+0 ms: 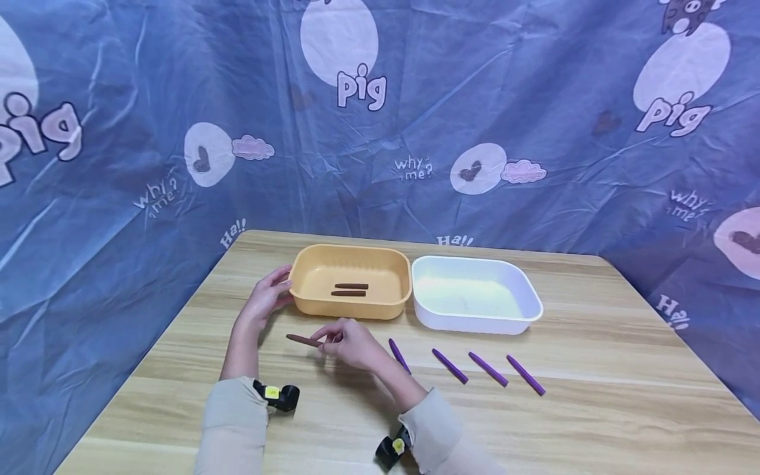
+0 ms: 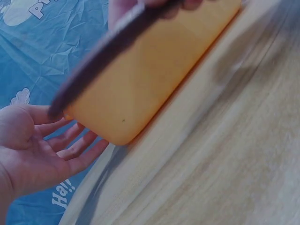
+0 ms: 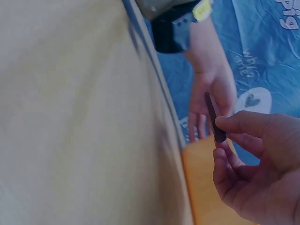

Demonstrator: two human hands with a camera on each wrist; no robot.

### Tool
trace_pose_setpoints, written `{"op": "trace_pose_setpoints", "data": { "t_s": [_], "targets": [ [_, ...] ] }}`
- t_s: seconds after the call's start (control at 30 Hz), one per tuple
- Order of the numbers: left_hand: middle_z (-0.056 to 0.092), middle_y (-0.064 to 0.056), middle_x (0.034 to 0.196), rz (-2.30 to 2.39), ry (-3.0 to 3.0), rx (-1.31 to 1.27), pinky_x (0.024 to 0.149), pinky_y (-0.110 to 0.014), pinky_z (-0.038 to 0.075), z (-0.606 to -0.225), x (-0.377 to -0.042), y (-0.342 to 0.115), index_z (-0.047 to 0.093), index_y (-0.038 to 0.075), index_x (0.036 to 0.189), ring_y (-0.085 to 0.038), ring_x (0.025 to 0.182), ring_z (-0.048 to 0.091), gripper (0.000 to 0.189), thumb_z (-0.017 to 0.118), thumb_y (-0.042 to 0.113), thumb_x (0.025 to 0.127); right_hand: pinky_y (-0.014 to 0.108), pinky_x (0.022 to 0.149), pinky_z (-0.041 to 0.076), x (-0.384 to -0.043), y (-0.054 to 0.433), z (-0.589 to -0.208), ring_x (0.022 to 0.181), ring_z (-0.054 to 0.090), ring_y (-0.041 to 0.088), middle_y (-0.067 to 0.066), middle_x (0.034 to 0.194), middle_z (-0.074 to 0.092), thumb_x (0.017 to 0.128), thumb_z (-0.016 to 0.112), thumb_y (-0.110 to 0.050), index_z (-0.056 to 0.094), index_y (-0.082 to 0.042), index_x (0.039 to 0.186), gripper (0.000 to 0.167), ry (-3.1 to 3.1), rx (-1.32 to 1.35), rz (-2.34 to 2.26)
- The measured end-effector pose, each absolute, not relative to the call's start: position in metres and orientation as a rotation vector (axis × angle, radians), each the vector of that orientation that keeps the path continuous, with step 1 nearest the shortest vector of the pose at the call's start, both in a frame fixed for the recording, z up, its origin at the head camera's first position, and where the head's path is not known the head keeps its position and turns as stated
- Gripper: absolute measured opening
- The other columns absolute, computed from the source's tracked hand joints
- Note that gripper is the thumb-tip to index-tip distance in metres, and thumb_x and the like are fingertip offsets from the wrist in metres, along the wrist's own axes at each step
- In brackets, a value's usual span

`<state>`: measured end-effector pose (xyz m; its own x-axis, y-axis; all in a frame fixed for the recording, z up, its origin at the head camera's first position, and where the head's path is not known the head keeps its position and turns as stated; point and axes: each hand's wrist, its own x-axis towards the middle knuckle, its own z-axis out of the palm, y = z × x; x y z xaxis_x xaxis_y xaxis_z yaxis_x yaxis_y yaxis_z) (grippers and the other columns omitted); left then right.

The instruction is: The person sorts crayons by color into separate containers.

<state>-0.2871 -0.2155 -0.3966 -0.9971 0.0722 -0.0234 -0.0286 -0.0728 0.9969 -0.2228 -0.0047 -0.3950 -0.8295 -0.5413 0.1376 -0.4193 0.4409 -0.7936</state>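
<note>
My right hand (image 1: 350, 344) pinches a brown crayon (image 1: 299, 339) between thumb and fingertips, in front of the orange bin (image 1: 350, 309). The crayon's free end points left; in the right wrist view this crayon (image 3: 212, 110) sticks out past the thumb. With fairly straight fingers, my left hand (image 1: 265, 302) touches the left end of the bin; the left wrist view shows those fingers (image 2: 75, 152) spread along its end wall. Inside the bin, a brown crayon (image 1: 351, 286) lies beside a second brown crayon (image 1: 348, 293), roughly parallel.
A white bin (image 1: 472, 323) stands right of the orange one, close against it. Several purple crayons lie slanted in front, from one by the right forearm (image 1: 399, 356) to the rightmost purple crayon (image 1: 526, 375). A blue printed curtain (image 1: 368, 171) hangs behind the wooden table (image 1: 594, 396).
</note>
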Motion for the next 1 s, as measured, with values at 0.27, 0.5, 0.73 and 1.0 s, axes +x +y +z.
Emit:
{"op": "trace_pose_setpoints", "data": {
  "t_s": [0.27,0.5,0.73,1.0],
  "targets": [
    [0.018,-0.024,0.146,2.242,2.095,0.026,0.100,-0.046,0.031,-0.396,-0.286,-0.216,0.016,-0.003,0.144,-0.040,0.128,0.027,0.051,0.034,-0.002,0.096,0.018,0.050,0.038,-0.238,0.017,-0.374,0.058,0.047,0.005,-0.005,0.067,0.055,0.080,0.066,-0.001,0.072,-0.006,0.095,0.017,2.587,-0.917,-1.327],
    [0.018,-0.023,0.146,2.243,2.092,0.011,0.099,-0.045,0.032,-0.397,-0.285,-0.217,0.017,-0.002,0.144,-0.039,0.128,0.028,0.051,0.035,-0.002,0.096,0.020,0.052,0.038,-0.258,0.030,-0.356,0.059,0.047,0.008,-0.003,0.068,0.056,0.079,0.067,-0.003,0.072,-0.006,0.094,0.016,2.695,-0.940,-1.276],
    [0.020,-0.021,0.147,2.238,2.100,-0.006,0.099,-0.045,0.033,-0.397,-0.285,-0.218,0.018,-0.001,0.144,-0.037,0.127,0.030,0.052,0.036,-0.001,0.095,0.021,0.051,0.037,-0.282,0.039,-0.344,0.058,0.046,0.008,-0.002,0.068,0.056,0.080,0.067,-0.004,0.071,-0.004,0.096,0.017,2.739,-0.904,-1.269],
    [0.018,-0.022,0.147,2.244,2.091,0.013,0.100,-0.046,0.032,-0.397,-0.286,-0.215,0.017,-0.002,0.144,-0.038,0.128,0.028,0.052,0.036,-0.001,0.096,0.021,0.052,0.038,-0.313,0.045,-0.339,0.062,0.050,0.011,0.001,0.072,0.061,0.080,0.066,-0.004,0.072,-0.006,0.097,0.018,2.783,-0.749,-1.258]
  ]
}}
